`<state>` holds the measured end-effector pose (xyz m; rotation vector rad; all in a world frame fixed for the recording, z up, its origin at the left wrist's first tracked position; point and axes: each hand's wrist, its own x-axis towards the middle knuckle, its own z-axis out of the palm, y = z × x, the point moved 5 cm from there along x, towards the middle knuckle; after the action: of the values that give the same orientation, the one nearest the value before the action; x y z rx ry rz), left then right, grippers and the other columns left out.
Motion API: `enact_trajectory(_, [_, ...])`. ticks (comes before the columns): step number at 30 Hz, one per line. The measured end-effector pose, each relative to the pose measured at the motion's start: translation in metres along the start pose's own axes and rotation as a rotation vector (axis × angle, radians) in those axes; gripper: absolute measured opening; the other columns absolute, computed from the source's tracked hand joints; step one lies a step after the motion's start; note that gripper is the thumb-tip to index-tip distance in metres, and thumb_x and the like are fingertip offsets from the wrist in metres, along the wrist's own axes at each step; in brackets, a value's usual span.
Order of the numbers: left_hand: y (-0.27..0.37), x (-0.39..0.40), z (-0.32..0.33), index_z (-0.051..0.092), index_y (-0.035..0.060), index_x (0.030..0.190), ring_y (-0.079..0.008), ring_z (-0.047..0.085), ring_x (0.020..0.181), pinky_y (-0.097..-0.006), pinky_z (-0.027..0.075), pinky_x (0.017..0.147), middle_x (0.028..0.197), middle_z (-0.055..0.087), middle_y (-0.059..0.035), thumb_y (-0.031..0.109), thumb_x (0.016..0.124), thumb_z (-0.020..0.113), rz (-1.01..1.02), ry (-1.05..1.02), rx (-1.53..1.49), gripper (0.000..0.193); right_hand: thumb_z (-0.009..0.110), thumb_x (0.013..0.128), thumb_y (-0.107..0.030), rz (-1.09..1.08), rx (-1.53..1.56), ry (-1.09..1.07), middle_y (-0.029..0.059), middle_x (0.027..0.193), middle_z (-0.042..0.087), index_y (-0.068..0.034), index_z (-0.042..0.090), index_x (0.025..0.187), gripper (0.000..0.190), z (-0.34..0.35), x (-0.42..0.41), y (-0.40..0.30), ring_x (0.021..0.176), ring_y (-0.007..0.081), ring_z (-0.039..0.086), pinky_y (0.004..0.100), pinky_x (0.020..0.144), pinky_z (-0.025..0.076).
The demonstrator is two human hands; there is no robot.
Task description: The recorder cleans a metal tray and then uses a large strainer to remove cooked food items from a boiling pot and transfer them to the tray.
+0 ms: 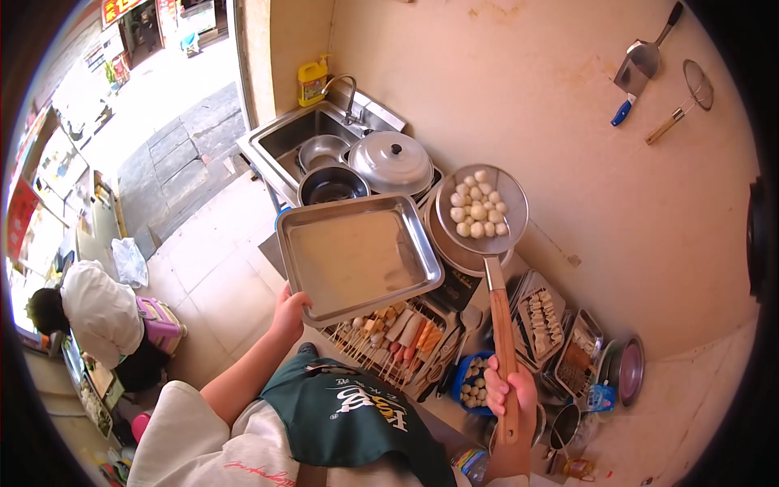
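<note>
My left hand point(291, 311) grips the near left corner of a rectangular stainless steel tray point(359, 252), which has nothing lying in it. In my right hand point(512, 389) is the wooden handle of a mesh skimmer point(501, 316). Several pale round balls point(478, 212) rest in the skimmer's mesh bowl. The skimmer sits over a round pot point(444, 243) on a dark cooktop point(453, 291), partly hiding it. To the skimmer's left, the tray is held level with the pot. More balls lie in a blue basket point(457, 374) beside my right hand.
A second tray holds skewered food point(395, 335) below the steel tray. Behind it stand a lidded pot point(392, 161), a black pan point(333, 184) and a steel sink point(277, 143). Trays of food point(538, 322) line the right wall. A person in white point(103, 310) bends at left.
</note>
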<state>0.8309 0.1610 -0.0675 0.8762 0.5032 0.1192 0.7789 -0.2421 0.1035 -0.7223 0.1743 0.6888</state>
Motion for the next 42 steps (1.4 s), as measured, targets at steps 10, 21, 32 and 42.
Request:
enact_trajectory(10, [-0.008,0.017,0.029,0.055,0.0030,0.112,-0.0172,0.058,0.083,-0.0273,0.049,0.070,0.093,0.060,-0.0062,-0.010,0.071,0.047,-0.018,-0.102,-0.042,0.043,0.039,0.082,0.002,0.177,-0.238,0.189,0.0053,0.068,0.045,-0.001,0.043,0.107,0.026,0.031,-0.003,0.024,0.050,0.0147,0.051,0.0295,0.040,0.046])
enact_trajectory(21, [-0.013,0.021,0.008,0.055,0.0024,0.110,-0.0181,0.059,0.083,-0.0277,0.050,0.070,0.092,0.061,-0.0071,-0.010,0.068,0.047,0.015,-0.089,-0.004,0.044,0.044,0.078,0.003,0.144,-0.766,0.418,0.0039,0.063,0.048,-0.003,0.044,0.102,0.025,0.020,0.002,0.019,0.046,0.0124,0.049,0.0277,0.038,0.044])
enact_trajectory(32, [-0.013,0.014,-0.009,0.055,0.0016,0.104,-0.0212,0.058,0.079,-0.0298,0.050,0.069,0.090,0.059,-0.0086,-0.008,0.067,0.047,-0.077,0.017,-0.060,0.039,0.044,0.078,0.000,0.058,-0.597,0.391,0.0044,0.063,0.047,-0.002,0.044,0.104,0.026,0.003,-0.010,0.002,0.045,0.0124,0.048,0.0267,0.037,0.043])
enact_trajectory(42, [-0.012,0.015,-0.022,0.055,0.0014,0.104,-0.0222,0.058,0.076,-0.0324,0.051,0.065,0.089,0.058,-0.0101,-0.009,0.066,0.046,-0.052,0.010,-0.048,0.040,0.049,0.079,-0.002,0.101,-0.799,0.411,0.0042,0.067,0.048,-0.002,0.044,0.106,0.027,-0.003,-0.015,-0.003,0.046,0.0112,0.049,0.0254,0.038,0.043])
